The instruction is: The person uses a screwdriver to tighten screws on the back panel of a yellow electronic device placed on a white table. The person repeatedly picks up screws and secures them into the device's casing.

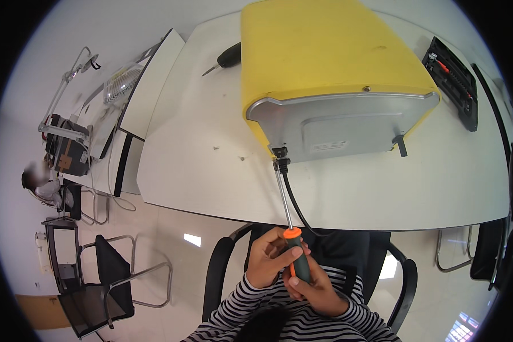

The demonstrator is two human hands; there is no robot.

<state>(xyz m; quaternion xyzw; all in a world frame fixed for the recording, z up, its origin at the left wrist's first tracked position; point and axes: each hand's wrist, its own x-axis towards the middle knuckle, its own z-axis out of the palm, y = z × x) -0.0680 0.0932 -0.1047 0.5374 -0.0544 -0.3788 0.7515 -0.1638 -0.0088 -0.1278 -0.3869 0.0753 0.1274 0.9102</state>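
Screwdriver (292, 233) between left hand (268, 259) and right hand (319, 292), both pinching handle (302, 270), left nearer shaft (284, 196).

Yellow casing (336, 51), one o'clock: top cut by upper edge. Label (329, 146) on it: print too small. Black-handled screwdriver (229, 57), near twelve: butt end hidden behind casing. Bits (241, 158) on tabletop (182, 154), ten o'clock: too small to identify. Orange-green screwdriver (301, 267), six o'clock: tip's exact contact beside black plug (283, 166) unclear. Hands (266, 257): some fingers hidden. Seated person (50, 191), nine o'clock: head blurred. Striped sleeves (366, 324): cut by lower edge.
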